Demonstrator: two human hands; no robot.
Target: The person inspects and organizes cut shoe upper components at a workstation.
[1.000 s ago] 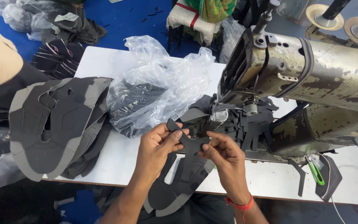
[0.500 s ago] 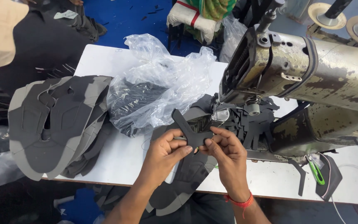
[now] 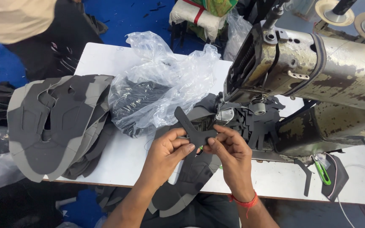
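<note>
1. Head view, against the earlier frames: the small dark cut piece (image 3: 193,128) now stands higher and more tilted, its long arm pointing up and left toward the plastic bag (image 3: 165,84), and both hands have shifted slightly right, nearer the sewing machine (image 3: 313,71).
2. Head view, where the piece is: it sits between the two hands, just above a larger grey shoe panel (image 3: 186,181) that hangs over the white table (image 3: 119,160), close to the machine's needle area.
3. Head view, risk: as I judge it, the grip is only at the piece's lower end, so the thin arm could flop or fold, and it could slip and drop among the loose dark cuttings (image 3: 258,126) under the machine head.
4. Head view, hands: the left hand (image 3: 165,152) is closed on the piece, thumb and fingertips pinching its lower left edge; the right hand (image 3: 231,154) pinches the right edge, fingers curled, wrist with a red band bent inward.
5. A stack of grey panels (image 3: 55,122) lies well to the left.
</note>
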